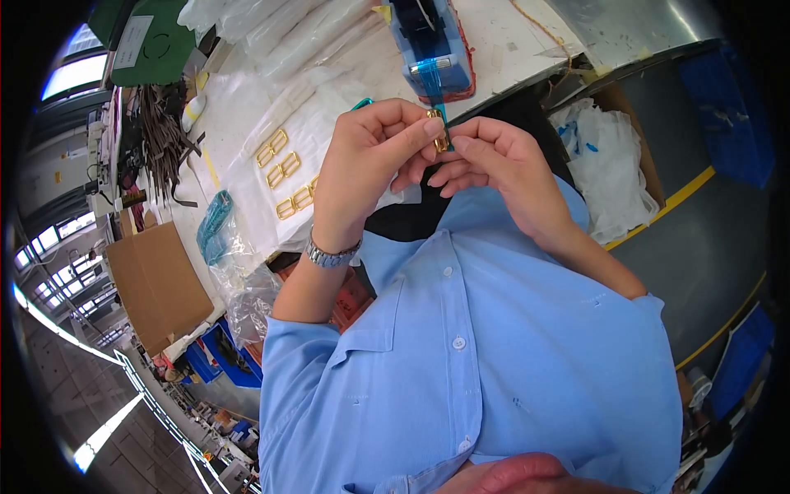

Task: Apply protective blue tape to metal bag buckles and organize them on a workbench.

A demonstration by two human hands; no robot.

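Gold buckle [439, 130] is up in front of the shirt in the head view, off the near edge of the white table [527, 58], between the person's two hands. Left hand [366, 156] has it pinched between thumb and fingers, with a silver metal watch [331, 254] on that wrist. Right hand [504, 162] comes in from the other side, thumb and index finger together right at the buckle's edge; can't tell if they're gripping the metal itself or the bit of teal film [439, 108] next to it. Its other fingers are loosely curled.

Just past the hands sits a blue tape dispenser [432, 49] with a teal strip across its front. Over to the left, more gold buckles [283, 170] lie in a slanting row on a white plastic sheet [247, 185], the nearest one partly tucked behind the left wrist. Some teal thing [362, 104] peeks out behind the left hand too, mostly hidden. Farther left there's a teal bundle [216, 226] by some clear plastic, dark straps [160, 123] in a heap, and a brown cardboard piece [159, 288]. Off to the right, a box of crumpled white plastic [609, 160].
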